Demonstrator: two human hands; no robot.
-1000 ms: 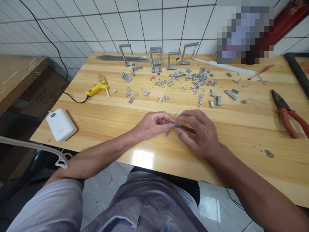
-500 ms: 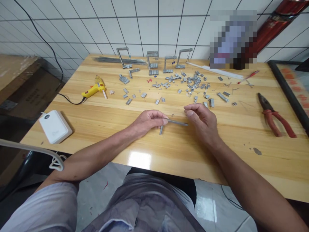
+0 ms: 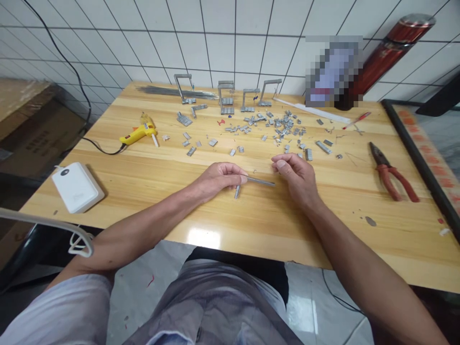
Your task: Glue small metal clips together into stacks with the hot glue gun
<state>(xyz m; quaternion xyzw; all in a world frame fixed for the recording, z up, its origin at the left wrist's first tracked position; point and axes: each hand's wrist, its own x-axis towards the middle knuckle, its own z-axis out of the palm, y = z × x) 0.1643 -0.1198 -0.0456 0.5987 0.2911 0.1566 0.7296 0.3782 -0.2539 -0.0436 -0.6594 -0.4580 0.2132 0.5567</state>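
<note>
My left hand [image 3: 224, 176] pinches an L-shaped metal strip piece [image 3: 260, 181] near its corner. One grey arm of the piece points right, and a shorter one slants down below my fingers. To the right is my right hand [image 3: 293, 172], thumb and fingertips drawn together close to the strip's free end but apart from it. Whatever those fingertips may hold is too small to make out. Beyond both hands lie several scattered staple blocks [image 3: 285, 125]. Small bent-metal stands [image 3: 248, 100] stand upright near the wall.
A yellow glue gun [image 3: 138, 134] and a white box-shaped device [image 3: 78, 187] lie at left. Red-handled pliers [image 3: 391, 175] rest at right. Thin metal rods [image 3: 172, 92] lie at the back, and a red flask [image 3: 384, 62] stands at the back right.
The view has shifted slightly, bringing more of the flask into sight. My left hand keeps its hold on the metal piece, and my right hand stays beside its free end.
</note>
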